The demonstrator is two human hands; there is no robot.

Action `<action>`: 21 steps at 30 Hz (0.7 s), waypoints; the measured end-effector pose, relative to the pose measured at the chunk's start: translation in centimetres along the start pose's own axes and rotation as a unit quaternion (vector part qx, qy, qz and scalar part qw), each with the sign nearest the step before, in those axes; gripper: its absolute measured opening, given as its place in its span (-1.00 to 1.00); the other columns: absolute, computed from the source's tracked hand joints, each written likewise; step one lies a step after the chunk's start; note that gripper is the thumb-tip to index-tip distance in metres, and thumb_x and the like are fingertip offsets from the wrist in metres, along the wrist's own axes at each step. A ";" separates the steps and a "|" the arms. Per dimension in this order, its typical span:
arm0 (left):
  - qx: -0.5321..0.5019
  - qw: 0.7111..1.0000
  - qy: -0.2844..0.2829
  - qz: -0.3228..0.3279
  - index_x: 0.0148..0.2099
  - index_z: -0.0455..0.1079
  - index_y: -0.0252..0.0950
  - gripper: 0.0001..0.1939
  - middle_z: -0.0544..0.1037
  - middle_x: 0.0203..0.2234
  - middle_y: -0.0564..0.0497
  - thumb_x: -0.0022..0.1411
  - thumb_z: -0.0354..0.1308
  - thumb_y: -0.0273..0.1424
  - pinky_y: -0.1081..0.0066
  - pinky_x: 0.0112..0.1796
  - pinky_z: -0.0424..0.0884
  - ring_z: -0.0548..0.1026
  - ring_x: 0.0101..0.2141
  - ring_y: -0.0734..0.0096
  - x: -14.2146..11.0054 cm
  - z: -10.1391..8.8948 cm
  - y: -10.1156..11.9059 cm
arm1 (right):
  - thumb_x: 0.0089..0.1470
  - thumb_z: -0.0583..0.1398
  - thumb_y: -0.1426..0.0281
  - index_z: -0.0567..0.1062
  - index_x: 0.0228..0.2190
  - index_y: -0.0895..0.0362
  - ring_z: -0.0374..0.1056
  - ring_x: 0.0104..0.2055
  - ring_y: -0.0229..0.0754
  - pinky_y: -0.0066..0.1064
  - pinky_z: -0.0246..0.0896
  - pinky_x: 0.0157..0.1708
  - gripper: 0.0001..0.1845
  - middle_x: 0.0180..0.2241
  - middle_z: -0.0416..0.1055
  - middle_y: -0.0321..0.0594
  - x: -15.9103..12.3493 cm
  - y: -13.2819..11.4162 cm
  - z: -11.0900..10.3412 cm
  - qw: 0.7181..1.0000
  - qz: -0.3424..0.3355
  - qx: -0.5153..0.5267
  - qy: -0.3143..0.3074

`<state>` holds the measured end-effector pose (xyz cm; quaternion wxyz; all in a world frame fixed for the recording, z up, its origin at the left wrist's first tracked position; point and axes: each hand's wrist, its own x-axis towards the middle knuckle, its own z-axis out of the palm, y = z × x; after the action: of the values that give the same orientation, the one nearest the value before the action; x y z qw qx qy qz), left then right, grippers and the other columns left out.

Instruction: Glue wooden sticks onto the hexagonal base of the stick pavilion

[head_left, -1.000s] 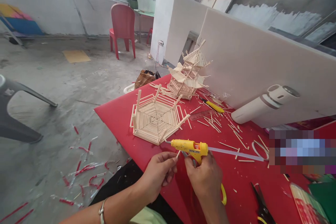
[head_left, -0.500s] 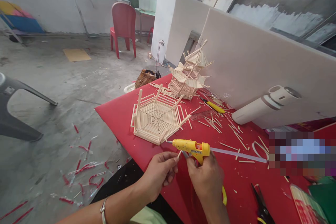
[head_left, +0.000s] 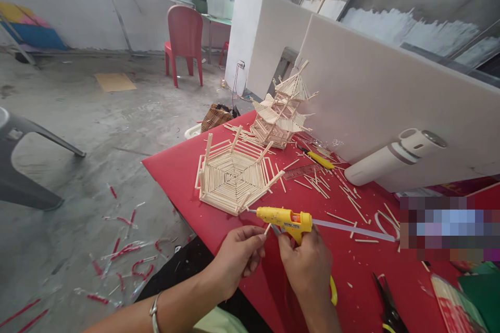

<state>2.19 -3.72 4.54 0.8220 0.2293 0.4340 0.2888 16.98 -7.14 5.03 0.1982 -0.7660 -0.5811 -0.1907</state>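
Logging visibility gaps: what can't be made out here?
Head view: lower handle of the glue gun, behind the right hand.
Head view: held end of the small stick, behind the left hand.
Head view: handle ends of the black scissors, past the bottom edge.
Head view: whatever the pixelated patch covers, blurred.

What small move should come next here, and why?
Probably a light squeeze of the yellow glue gun in the right hand: its nozzle points at the near corner of the stick frame, and the left hand pinches a short stick close by. Whether glue is already there, I can't tell.
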 end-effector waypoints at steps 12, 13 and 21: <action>0.001 1.000 0.001 -0.003 -0.29 0.43 -0.34 -0.61 0.40 -0.69 0.15 -0.11 0.35 -0.17 0.55 -0.73 -0.13 0.16 -0.78 0.68 0.0 0.1 0.2 | 0.08 0.11 0.08 0.48 -0.34 0.21 0.41 -0.43 0.02 -0.28 0.20 -0.46 -0.58 -0.40 0.49 0.06 0.5 -0.1 0.3 0.996 0.047 0.070 -0.006; 0.003 1.000 0.003 -0.002 -0.29 0.43 -0.34 -0.60 0.39 -0.69 0.15 -0.11 0.35 -0.16 0.56 -0.73 -0.13 0.16 -0.78 0.68 0.0 0.1 0.2 | 0.07 0.13 0.02 0.48 -0.35 0.19 0.42 -0.41 0.03 -0.27 0.22 -0.44 -0.54 -0.40 0.49 0.05 0.7 0.0 0.0 0.992 0.069 0.103 -0.014; -0.004 1.000 0.022 0.011 -0.26 0.40 -0.32 -0.51 0.39 -0.66 0.17 -0.13 0.41 -0.09 0.58 -0.73 -0.12 0.11 -0.77 0.71 0.0 0.1 0.1 | 0.01 0.21 -0.11 0.49 -0.34 0.11 0.37 -0.58 -0.14 -0.37 0.28 -0.54 -0.47 -0.57 0.45 -0.26 1.1 5.0 -1.4 0.851 0.306 0.398 -0.153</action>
<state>2.27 -3.62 4.66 0.8098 0.2244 0.4483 0.3048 22.02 -8.24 6.35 0.4429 -0.7803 -0.3664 0.2465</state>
